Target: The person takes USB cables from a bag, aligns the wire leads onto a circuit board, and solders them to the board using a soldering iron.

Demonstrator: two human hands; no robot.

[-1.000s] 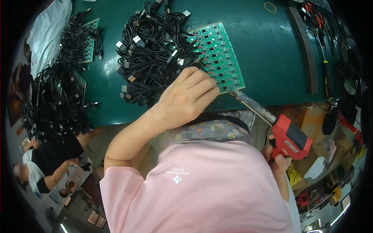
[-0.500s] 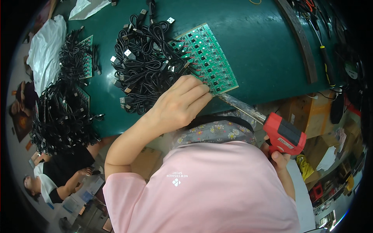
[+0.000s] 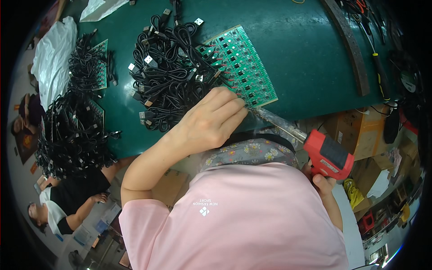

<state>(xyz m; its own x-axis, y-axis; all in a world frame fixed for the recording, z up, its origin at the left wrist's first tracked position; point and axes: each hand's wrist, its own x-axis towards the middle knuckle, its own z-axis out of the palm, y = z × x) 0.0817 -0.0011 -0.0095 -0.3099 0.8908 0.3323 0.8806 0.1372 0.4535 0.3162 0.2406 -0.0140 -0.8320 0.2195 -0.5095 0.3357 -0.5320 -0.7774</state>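
My left hand (image 3: 217, 118) is closed in a pinch at the near edge of a green circuit board panel (image 3: 246, 67). Whatever its fingertips hold is hidden behind the fingers. A red and black soldering gun (image 3: 329, 155) is gripped by my right hand (image 3: 318, 176), its metal barrel slanting up and left. The tip reaches the board's near corner, close beside my left fingertips; whether it touches cannot be told. Red and black wire ends run along the panel's left side, from a heap of coiled black USB cables (image 3: 168, 74) beside it.
More cables with boards (image 3: 74, 139) are heaped at the left table edge, near a white plastic bag (image 3: 54, 58). A dark bar (image 3: 348, 45) and a yellow-black screwdriver (image 3: 381, 78) lie at right. Cardboard boxes (image 3: 360, 132) stand below the table. Another person (image 3: 74, 200) sits at left.
The soldering gun has shifted very slightly left. The panel and my left hand have moved a touch to the right; both grips look the same.
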